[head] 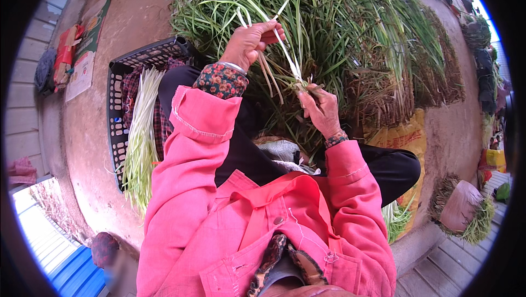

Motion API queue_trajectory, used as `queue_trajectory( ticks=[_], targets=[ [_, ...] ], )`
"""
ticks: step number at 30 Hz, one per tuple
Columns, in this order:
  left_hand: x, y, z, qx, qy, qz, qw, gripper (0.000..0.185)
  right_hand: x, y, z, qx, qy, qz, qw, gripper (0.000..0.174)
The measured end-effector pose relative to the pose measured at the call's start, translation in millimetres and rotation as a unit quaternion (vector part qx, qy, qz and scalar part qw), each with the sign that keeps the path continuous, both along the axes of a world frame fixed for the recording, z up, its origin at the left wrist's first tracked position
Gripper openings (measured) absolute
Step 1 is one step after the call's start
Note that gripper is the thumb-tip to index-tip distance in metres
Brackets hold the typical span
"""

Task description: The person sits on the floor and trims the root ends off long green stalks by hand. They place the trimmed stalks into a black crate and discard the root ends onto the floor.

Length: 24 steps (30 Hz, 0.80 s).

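My left hand (251, 44) is pinched around a few pale stalks of long-leafed greens, chive-like in look. A white stalk (283, 48) runs between its fingertips and my right hand (319, 106). That hand grips the lower ends, where withered leaf bits (303, 85) cling. Thin brownish strands (268, 75) dangle below my left palm. Beyond both hands lies a large heap of uncleaned greens (328, 17), with brown root ends toward the right. At my left, a bundle of clean white-and-green stalks (144, 120) rests across a black plastic crate (115, 132) lined with checked cloth (130, 85).
A yellow woven sack (413, 136) is spread beside my right knee, with more greens (396, 217) near it. At far right sits a wrapped bundle of greens (462, 206). A red bag (68, 50) and flattened printed sheet (88, 50) lie left. Another person (106, 251) is at lower left.
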<state>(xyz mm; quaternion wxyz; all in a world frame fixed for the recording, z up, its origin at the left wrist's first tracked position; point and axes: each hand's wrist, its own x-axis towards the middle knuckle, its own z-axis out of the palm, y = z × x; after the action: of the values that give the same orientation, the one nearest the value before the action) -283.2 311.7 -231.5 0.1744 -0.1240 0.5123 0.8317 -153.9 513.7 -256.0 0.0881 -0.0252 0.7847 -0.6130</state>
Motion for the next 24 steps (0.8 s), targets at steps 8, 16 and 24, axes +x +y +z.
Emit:
queue_trajectory(
  ticks=[8,16,24],
  targets=[
    [-9,-4,-9,0.053,-0.071,-0.003,0.996,0.023,-6,1,22,0.108,0.122,0.171,0.972,0.046],
    [-10,-3,-15,0.056,-0.073,0.005,0.996,0.022,-13,1,21,0.100,0.225,0.163,0.955,0.038],
    [-21,-26,-14,0.006,-0.019,0.050,0.999,0.020,-3,8,4,0.145,0.264,0.138,0.944,0.017]
  ],
)
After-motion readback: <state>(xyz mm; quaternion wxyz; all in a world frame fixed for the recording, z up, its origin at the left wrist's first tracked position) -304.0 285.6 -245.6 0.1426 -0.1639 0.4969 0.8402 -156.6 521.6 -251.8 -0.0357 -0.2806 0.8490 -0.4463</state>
